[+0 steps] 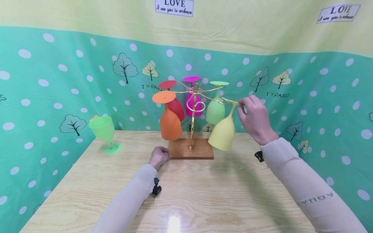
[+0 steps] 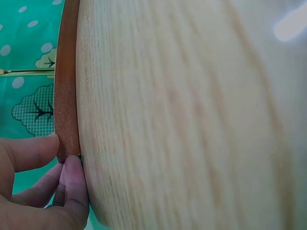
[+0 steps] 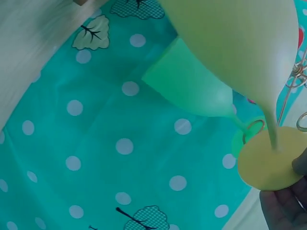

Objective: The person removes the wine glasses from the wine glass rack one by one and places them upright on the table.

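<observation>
My right hand (image 1: 256, 118) pinches the foot of a yellow goblet (image 1: 223, 133), which hangs upside down and tilted at the right of a gold wire glass rack (image 1: 192, 119). In the right wrist view the fingers hold the rim of its round foot (image 3: 268, 163). Whether the wire bears any of its weight I cannot tell. At the front left corner of the rack's wooden base (image 1: 190, 152), my left hand (image 1: 159, 157) grips the edge; the left wrist view shows the thumb (image 2: 36, 151) on top and a finger at the end.
Orange (image 1: 170, 124), red (image 1: 176, 108), magenta (image 1: 193, 105) and pale green (image 1: 216, 110) goblets hang upside down on the rack. A bright green goblet (image 1: 102, 127) stands upright at the table's far left. Behind the table (image 1: 221, 194) hangs a dotted curtain (image 1: 87, 81).
</observation>
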### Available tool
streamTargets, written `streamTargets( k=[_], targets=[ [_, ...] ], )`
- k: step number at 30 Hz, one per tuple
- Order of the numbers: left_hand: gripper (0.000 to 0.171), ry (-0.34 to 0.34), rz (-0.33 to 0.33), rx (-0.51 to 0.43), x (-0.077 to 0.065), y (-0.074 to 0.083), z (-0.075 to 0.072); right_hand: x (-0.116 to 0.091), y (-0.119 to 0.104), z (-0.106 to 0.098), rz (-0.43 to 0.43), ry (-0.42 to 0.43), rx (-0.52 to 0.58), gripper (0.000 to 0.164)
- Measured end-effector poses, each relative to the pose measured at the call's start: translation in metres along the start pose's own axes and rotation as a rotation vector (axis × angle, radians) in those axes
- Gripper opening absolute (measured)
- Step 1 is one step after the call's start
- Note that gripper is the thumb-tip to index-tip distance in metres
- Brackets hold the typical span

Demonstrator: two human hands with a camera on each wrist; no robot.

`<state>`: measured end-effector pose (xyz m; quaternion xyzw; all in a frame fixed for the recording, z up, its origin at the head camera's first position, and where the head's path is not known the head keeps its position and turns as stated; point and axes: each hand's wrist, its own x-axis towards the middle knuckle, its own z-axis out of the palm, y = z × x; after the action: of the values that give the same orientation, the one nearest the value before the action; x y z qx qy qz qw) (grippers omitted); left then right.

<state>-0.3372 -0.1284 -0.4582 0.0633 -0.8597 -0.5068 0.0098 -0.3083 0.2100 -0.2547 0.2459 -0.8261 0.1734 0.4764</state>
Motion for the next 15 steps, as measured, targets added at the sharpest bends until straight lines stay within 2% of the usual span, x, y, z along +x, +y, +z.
streamTargets(
  k=[6,12,15],
  targets=[
    [0.029,0.005,-0.016,-0.01,-0.001,-0.001,-0.002,-0.019,0.003,-0.002,0.066,-0.019,0.006,0.009],
    [0.032,-0.029,-0.016,-0.097,-0.004,-0.002,-0.006,-0.043,0.002,0.002,0.133,-0.028,0.031,0.01],
    [0.035,-0.035,-0.01,-0.118,-0.009,0.003,-0.008,-0.054,0.001,0.006,0.142,-0.026,0.036,0.009]
  ],
)
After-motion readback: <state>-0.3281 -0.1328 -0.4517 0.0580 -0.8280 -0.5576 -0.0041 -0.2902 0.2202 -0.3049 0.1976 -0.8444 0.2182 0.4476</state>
